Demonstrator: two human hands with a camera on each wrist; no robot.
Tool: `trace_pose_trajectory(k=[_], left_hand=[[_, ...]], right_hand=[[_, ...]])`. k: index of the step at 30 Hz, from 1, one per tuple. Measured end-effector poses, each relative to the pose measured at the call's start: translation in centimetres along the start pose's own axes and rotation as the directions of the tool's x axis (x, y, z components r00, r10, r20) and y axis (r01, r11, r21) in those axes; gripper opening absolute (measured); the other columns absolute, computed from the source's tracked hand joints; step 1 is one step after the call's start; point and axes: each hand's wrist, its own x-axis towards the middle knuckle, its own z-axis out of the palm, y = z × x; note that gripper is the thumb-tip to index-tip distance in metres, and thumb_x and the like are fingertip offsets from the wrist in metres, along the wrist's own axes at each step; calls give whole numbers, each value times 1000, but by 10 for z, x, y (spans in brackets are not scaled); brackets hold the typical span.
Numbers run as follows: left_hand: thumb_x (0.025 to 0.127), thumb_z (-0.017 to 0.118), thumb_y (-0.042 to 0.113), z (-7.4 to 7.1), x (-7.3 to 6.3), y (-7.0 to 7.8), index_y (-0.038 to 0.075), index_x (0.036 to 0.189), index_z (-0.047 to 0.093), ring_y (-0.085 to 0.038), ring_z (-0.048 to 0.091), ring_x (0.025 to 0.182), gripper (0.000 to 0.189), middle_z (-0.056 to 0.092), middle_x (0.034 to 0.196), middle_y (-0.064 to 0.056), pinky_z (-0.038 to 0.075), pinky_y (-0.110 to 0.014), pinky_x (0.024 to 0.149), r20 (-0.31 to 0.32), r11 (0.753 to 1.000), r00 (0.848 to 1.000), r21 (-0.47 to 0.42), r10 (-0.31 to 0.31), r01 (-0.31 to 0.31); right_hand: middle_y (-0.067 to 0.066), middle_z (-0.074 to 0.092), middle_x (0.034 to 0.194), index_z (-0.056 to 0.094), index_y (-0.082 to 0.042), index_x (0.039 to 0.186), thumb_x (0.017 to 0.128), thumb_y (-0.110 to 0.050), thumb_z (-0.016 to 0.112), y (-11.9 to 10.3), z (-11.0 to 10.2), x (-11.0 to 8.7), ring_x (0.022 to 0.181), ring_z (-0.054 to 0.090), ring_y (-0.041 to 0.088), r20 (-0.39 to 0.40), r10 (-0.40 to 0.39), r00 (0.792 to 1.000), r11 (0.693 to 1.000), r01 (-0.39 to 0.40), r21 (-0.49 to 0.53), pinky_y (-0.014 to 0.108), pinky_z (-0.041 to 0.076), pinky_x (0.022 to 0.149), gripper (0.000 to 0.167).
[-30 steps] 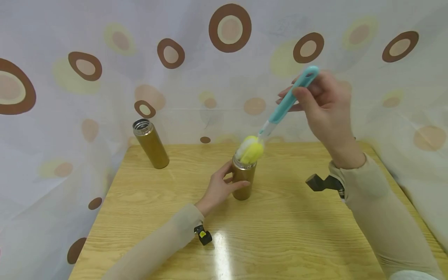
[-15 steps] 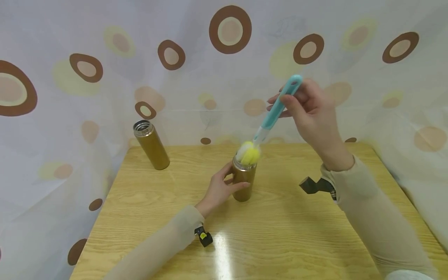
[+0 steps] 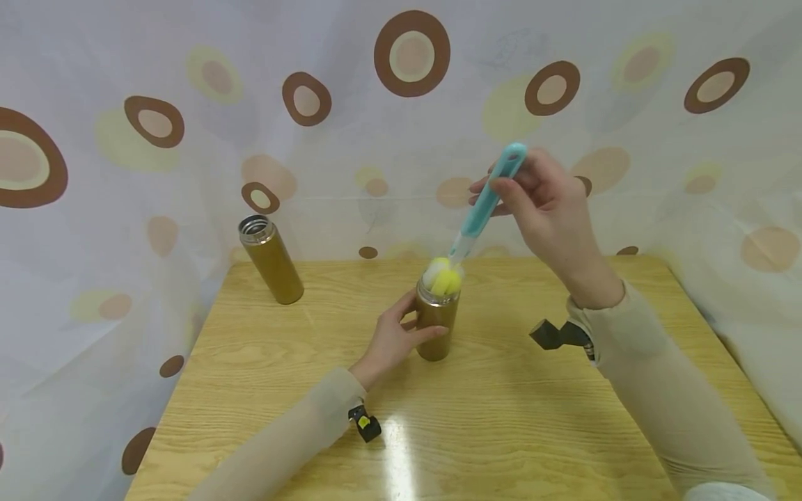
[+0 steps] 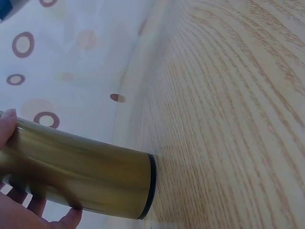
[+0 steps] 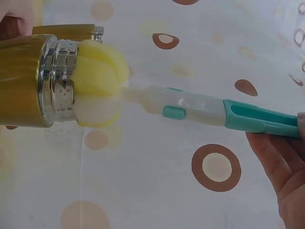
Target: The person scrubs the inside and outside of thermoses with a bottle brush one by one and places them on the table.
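Note:
My left hand (image 3: 397, 337) grips a gold-brown metal flask (image 3: 434, 334) that stands upright on the table, its thumb across the near side. The flask's lower body (image 4: 90, 171) and dark base ring show in the left wrist view. My right hand (image 3: 551, 216) pinches the teal handle of a bottle brush (image 3: 485, 205), tilted with its head down. The brush's yellow and white sponge head (image 5: 100, 83) sits at the flask's silver threaded mouth (image 5: 59, 81), bulging out over the rim. The head's lower end is hidden inside the mouth.
A second gold-brown flask (image 3: 272, 261), lidless, stands upright at the table's back left corner. The wooden table (image 3: 282, 390) meets a wall covering (image 3: 401, 153) with brown and yellow ring patterns along its back edge.
My right hand has moved down and to the left with the bottle brush, and the sponge head sits lower in the flask's mouth. My left hand and both flasks have stayed in place.

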Motion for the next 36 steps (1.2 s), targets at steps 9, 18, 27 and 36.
trace_pose_trajectory(k=[9, 18, 27, 36], left_hand=[[89, 86, 21, -1, 1, -2, 24, 154, 50, -21, 53, 136, 75, 58, 147, 2, 49, -42, 112, -2, 1000, 1000, -2, 3, -3], [89, 86, 21, -1, 1, -1, 25, 154, 51, -21, 53, 136, 75, 58, 147, 2, 48, -43, 112, 0, 1000, 1000, -7, -4, 4], [89, 86, 18, -1, 3, 4, 25, 154, 51, -22, 52, 137, 74, 57, 149, 1, 47, -44, 113, -8, 999, 1000, -33, -13, 13], [89, 86, 21, -1, 4, 3, 26, 153, 52, -20, 52, 137, 73, 58, 147, 4, 48, -41, 113, -9, 1000, 1000, -22, -21, 20]], right_hand=[[9, 77, 100, 56, 19, 110, 101, 3, 63, 6, 2, -6, 91, 77, 19, 16, 8, 1000, 1000, -8, -8, 31, 64, 74, 19], [9, 77, 99, 57, 18, 109, 102, 1, 63, 9, 4, -10, 92, 77, 19, 29, -13, 1000, 1000, 13, -28, 32, 64, 74, 20], [11, 77, 99, 57, 18, 107, 102, -3, 63, 13, 6, -13, 92, 77, 20, 34, -34, 999, 999, 35, -36, 32, 64, 73, 22], [11, 78, 101, 58, 16, 108, 103, -4, 63, 16, 7, -17, 91, 77, 19, 46, -29, 999, 997, 32, -64, 31, 64, 74, 22]])
